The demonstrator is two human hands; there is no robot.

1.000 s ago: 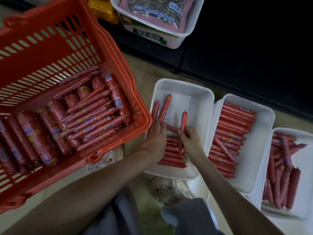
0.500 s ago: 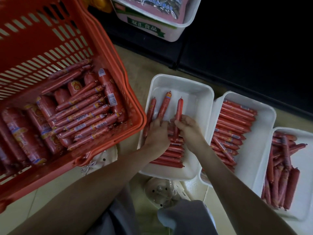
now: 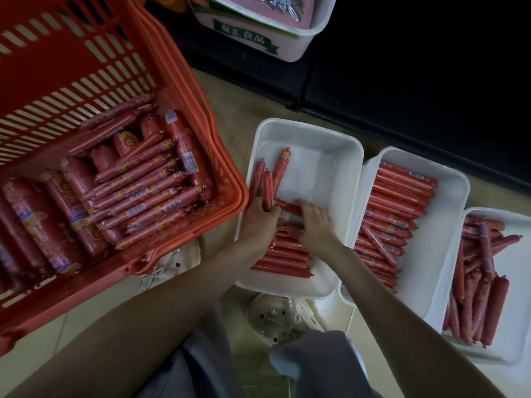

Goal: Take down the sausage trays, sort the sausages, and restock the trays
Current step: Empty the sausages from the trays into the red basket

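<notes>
I see the orange basket [image 3: 184, 90] filling 9 to 11 o'clock, its corner against the centre tray [image 3: 330, 156], whose far half toward 12 lies bare. The fuller middle tray [image 3: 448, 225] and right tray [image 3: 514, 282] crowd 3 to 4 o'clock. The left hand [image 3: 260, 218] grips three upright sausages [image 3: 268, 185]. The right hand [image 3: 314, 225] curls its fingers onto a crosswise sausage [image 3: 287, 207] just beside them.

The shopping basket [image 3: 86, 67] is orange moulded plastic, slotted, with a dull sheen. The sausages [image 3: 138, 193] wear glossy red plastic film with printed paper-like labels. The trays [image 3: 313, 168] are smooth white plastic, faintly shiny. The floor [image 3: 230, 110] looks like smooth pale tile. The trousers [image 3: 324, 366] are matt grey cloth.
</notes>
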